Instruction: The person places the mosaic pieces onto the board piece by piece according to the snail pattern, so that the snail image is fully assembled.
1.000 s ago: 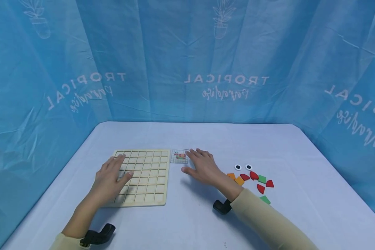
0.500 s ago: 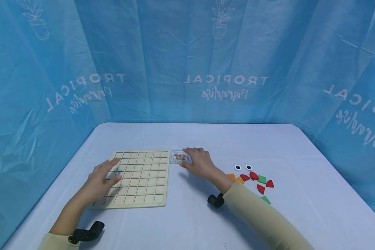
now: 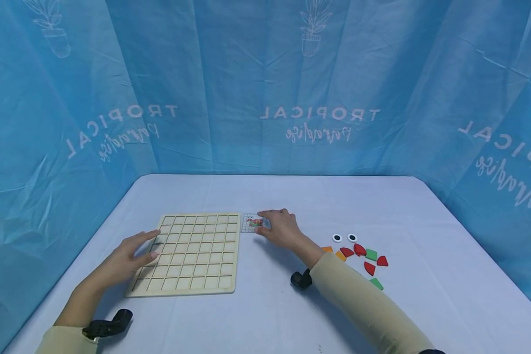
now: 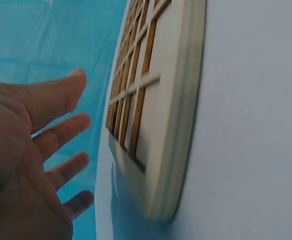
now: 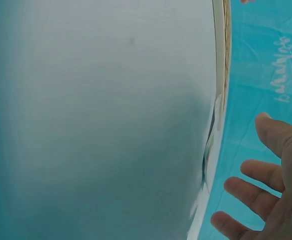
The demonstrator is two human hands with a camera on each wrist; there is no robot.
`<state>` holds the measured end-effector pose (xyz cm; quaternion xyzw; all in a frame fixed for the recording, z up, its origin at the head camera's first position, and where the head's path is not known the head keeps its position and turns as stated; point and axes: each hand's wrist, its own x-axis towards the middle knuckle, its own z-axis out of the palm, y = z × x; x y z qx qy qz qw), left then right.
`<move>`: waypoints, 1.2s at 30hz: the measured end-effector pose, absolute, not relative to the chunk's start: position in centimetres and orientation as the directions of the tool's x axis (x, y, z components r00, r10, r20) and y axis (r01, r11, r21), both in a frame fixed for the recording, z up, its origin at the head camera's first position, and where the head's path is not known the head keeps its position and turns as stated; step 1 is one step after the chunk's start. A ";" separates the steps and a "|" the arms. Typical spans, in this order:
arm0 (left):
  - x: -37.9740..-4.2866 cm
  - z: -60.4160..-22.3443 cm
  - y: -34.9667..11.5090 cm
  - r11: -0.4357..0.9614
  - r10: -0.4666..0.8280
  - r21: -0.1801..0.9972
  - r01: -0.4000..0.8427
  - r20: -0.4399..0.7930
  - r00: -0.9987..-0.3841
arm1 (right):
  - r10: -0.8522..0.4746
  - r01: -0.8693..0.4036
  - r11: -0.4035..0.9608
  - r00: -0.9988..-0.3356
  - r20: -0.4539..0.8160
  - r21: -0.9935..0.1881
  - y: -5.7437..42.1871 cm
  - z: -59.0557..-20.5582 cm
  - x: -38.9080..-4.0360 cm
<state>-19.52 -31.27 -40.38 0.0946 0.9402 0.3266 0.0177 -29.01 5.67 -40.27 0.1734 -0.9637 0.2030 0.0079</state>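
Observation:
A pale wooden grid board [image 3: 199, 253] lies on the left half of the table. My left hand [image 3: 124, 255] is at the board's left edge, thumb and fingers spread apart with nothing between them; the left wrist view shows its fingers [image 4: 68, 132] beside the board's rim. Against the board's right side lies a small card [image 3: 249, 223] printed with a grid and a coloured picture. Over the card's right part hovers my right hand [image 3: 280, 229], thumb and index apart. In the right wrist view its fingers [image 5: 253, 192] are relaxed and hold nothing, near the curled card edge [image 5: 210, 150].
Right of the right forearm lie loose pieces: red wedges [image 3: 369, 268], green pieces [image 3: 371, 254], orange pieces [image 3: 341, 256] partly behind the sleeve, and two white-and-black eye discs [image 3: 351, 238]. A blue printed curtain [image 3: 265, 88] surrounds the white table [image 3: 327, 196].
My left hand has moved left and toward me, from over the board to its left edge. The right hand has shifted slightly left over the card, its thumb and index closer together.

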 end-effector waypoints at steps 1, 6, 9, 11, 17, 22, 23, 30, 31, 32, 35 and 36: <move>-19.6 -40.4 -31.5 0.765 0.190 0.623 0.160 0.018 -0.982 | -0.329 -0.335 0.858 -0.940 0.084 -0.390 5.7 -40.3 -29.1; -20.0 -40.6 -32.2 0.774 0.164 0.626 0.096 -0.052 -0.985 | -0.315 -0.313 0.861 -0.947 0.063 -0.402 5.6 -40.4 -29.5; -20.2 -40.7 -32.7 0.778 0.152 0.625 0.065 -0.087 -0.985 | -0.307 -0.300 0.864 -0.951 0.050 -0.405 5.5 -40.4 -29.7; -20.4 -40.7 -33.1 0.778 0.155 0.625 0.061 -0.097 -0.983 | -0.305 -0.297 0.866 -0.951 0.047 -0.403 5.5 -40.4 -29.8; -20.7 -40.8 -34.3 0.767 0.192 0.635 0.091 -0.092 -0.977 | -0.308 -0.298 0.866 -0.950 0.041 -0.402 5.3 -40.5 -30.0; -20.9 -40.9 -35.0 0.750 0.221 0.652 0.109 -0.091 -0.971 | -0.303 -0.292 0.867 -0.952 0.040 -0.403 5.1 -40.5 -30.1; -20.9 -41.0 -35.2 0.747 0.226 0.655 0.113 -0.091 -0.970 | -0.302 -0.292 0.868 -0.952 0.040 -0.402 5.1 -40.6 -30.2; -20.8 -41.3 -35.8 0.741 0.235 0.663 0.110 -0.102 -0.967 | -0.295 -0.278 0.875 -0.955 0.020 -0.395 5.0 -40.9 -30.6; -20.8 -41.3 -35.8 0.737 0.237 0.666 0.111 -0.101 -0.966 | -0.292 -0.275 0.879 -0.956 0.017 -0.389 5.0 -41.0 -30.7; -20.7 -41.3 -35.8 0.738 0.235 0.666 0.109 -0.102 -0.967 | -0.288 -0.271 0.883 -0.957 0.013 -0.383 5.0 -41.0 -30.7; -20.8 -41.5 -35.7 0.731 0.238 0.674 0.110 -0.100 -0.966 | -0.277 -0.259 0.899 -0.961 0.002 -0.352 4.9 -41.1 -30.8; -20.8 -41.5 -35.7 0.727 0.241 0.678 0.112 -0.099 -0.965 | -0.273 -0.256 0.904 -0.962 -0.001 -0.342 5.0 -41.1 -30.9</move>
